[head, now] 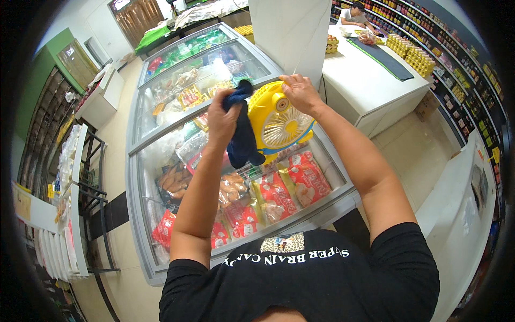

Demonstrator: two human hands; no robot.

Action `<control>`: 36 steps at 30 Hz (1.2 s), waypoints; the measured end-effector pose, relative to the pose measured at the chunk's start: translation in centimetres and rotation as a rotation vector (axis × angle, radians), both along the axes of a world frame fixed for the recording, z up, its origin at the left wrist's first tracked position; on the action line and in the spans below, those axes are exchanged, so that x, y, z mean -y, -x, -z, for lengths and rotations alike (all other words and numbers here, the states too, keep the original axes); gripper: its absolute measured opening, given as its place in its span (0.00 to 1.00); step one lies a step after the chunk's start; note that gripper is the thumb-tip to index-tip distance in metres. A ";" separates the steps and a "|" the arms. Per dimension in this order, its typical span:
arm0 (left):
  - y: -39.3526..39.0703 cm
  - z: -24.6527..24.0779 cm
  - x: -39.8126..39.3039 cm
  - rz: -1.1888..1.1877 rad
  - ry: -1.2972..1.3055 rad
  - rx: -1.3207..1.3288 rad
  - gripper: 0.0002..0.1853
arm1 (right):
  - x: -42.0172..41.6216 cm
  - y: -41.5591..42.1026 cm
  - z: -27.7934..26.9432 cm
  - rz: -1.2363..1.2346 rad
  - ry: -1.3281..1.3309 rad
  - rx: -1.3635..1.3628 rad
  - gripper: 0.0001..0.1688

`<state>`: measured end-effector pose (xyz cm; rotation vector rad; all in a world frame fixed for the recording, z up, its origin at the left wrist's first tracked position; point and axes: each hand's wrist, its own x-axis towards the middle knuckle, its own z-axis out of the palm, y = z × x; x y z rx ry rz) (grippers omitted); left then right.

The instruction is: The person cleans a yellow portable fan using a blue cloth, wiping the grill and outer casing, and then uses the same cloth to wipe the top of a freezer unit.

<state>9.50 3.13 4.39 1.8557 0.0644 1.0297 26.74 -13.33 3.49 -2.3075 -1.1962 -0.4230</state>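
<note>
A yellow plastic fan (277,116) with a round grille and blue trim is held up over a glass-topped chest freezer (134,161). My right hand (301,91) grips the fan's upper edge. In my left hand (222,120) is a dark blue cloth (243,141), which hangs down along the fan's left side and seems to touch it. Under the glass lie red-and-white food packets (277,195) and clear packs of brown food (233,188). The cloth and the fan hide part of the freezer's contents.
A white pillar (287,36) rises just beyond the freezer. To the right, a white counter (362,80) bears yellow egg trays (414,56) and a dark mat (380,58); a person (354,16) leans at its far end. A rack (76,161) with bagged goods stands left.
</note>
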 end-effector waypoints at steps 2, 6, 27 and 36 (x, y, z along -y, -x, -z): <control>-1.4 0.0 1.6 -0.024 -0.130 -0.097 0.14 | 0.4 -0.6 -0.2 -0.121 -0.038 -0.054 0.25; -4.8 2.4 2.7 -0.166 -0.334 -0.193 0.16 | 0.8 -2.6 0.7 -0.238 -0.206 -0.147 0.25; -6.9 -2.1 2.7 0.220 0.044 -0.481 0.16 | 1.2 -4.3 1.7 -0.471 -0.447 -0.387 0.24; -9.4 -4.5 5.6 -0.136 -0.231 -0.874 0.22 | 0.6 -3.9 2.5 -0.388 -0.449 -0.238 0.22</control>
